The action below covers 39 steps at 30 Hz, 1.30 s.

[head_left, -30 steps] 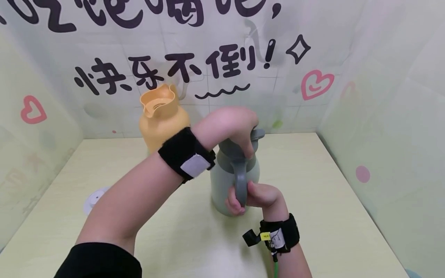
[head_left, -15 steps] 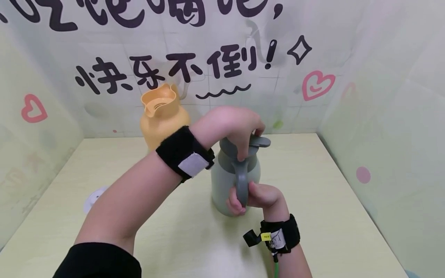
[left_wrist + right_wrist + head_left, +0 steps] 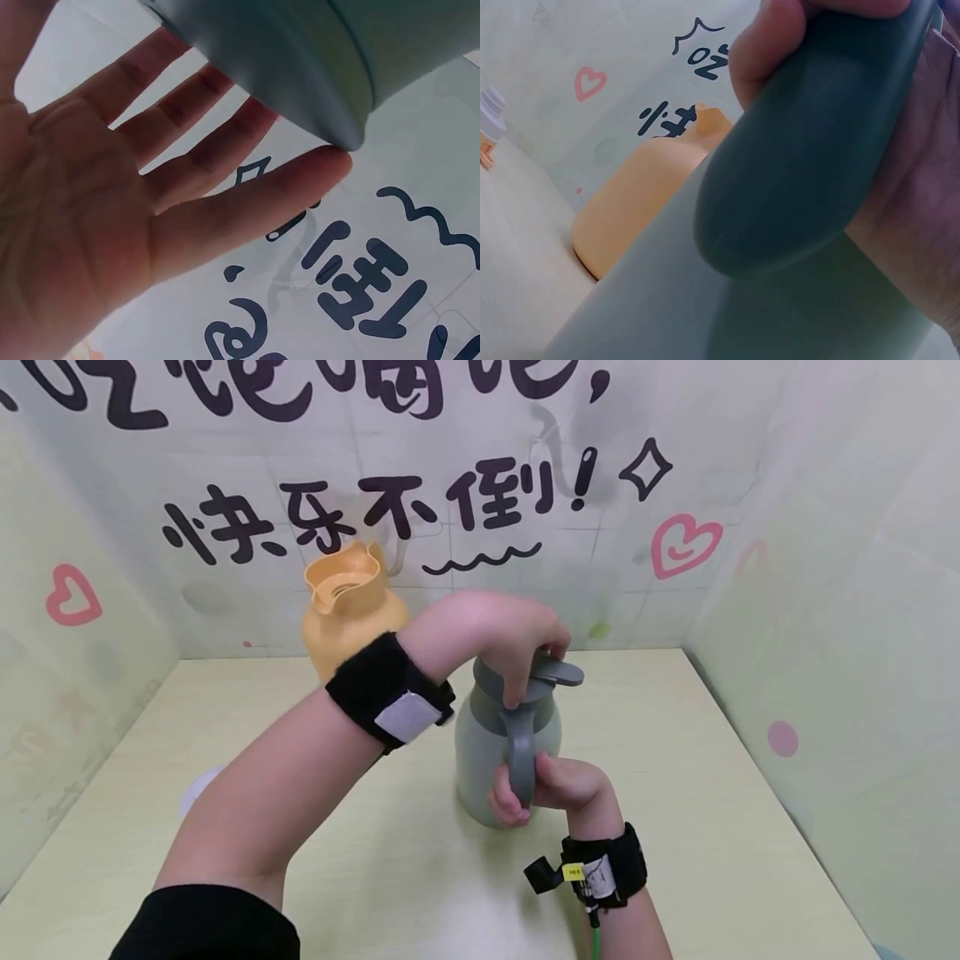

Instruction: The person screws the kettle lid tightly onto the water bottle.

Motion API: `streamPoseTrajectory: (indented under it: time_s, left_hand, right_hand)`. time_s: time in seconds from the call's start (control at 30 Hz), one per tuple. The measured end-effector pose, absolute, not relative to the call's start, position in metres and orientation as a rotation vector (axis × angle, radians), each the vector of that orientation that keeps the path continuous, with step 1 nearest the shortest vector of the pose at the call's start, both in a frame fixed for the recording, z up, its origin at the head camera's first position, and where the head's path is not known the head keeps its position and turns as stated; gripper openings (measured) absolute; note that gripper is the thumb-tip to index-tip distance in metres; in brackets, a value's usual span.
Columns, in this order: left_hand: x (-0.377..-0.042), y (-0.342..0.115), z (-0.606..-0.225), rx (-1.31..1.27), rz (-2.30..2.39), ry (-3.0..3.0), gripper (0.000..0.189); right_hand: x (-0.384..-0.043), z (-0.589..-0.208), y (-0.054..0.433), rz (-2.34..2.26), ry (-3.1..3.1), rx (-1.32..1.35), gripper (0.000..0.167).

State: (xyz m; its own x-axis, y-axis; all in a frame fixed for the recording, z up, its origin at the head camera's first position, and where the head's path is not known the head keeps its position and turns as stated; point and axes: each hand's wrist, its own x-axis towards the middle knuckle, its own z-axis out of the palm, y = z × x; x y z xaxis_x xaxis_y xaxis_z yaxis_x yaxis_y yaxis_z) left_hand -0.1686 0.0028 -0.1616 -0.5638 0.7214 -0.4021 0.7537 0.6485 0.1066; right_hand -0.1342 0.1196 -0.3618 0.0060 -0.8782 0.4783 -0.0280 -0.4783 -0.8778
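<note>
A grey-green vacuum jug [image 3: 474,764] stands upright on the table, its loop handle [image 3: 521,760] turned to the near side. My left hand [image 3: 510,631] reaches over the top and grips the grey lid [image 3: 561,672], thumb on the near side above the handle and fingers on the far side. In the left wrist view the fingers [image 3: 240,210] lie along the jug's grey spout rim [image 3: 322,112]. My right hand [image 3: 566,782] holds the handle low down, and in the right wrist view fingers wrap the dark handle [image 3: 802,157].
An orange jug [image 3: 352,618] stands behind my left forearm, at the back left. Partly hidden by that forearm, a white round object [image 3: 197,789] lies on the table [image 3: 675,827]. Printed sheeting [image 3: 480,552] walls off the back and sides.
My left hand has turned the lid clockwise as seen from above: its tab has swung toward me and my thumb has shifted left. The right hand keeps its hold on the handle.
</note>
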Motion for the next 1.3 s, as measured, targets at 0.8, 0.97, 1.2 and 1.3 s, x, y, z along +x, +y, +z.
streamPoseTrajectory:
  time_s: [0.8,0.97,1.2,1.3]
  left_hand:
    - [-0.148,0.015,-0.156,0.703,-0.024,2.699,0.031]
    - [-0.152,0.013,-0.161,0.676,-0.065,2.680,0.021]
    - [-0.158,0.017,-0.161,0.729,-0.176,2.615,0.040]
    - [-0.158,0.018,-0.160,0.745,-0.218,2.600,0.041]
  right_hand:
    - [-0.134,-0.361,0.119,-1.568,0.961,-1.602,0.065]
    - [-0.134,-0.361,0.119,-1.563,0.969,-1.598,0.065]
    - [-0.135,-0.361,0.119,-1.561,0.960,-1.599,0.065]
    - [-0.135,-0.362,0.119,-1.562,0.959,-1.599,0.064]
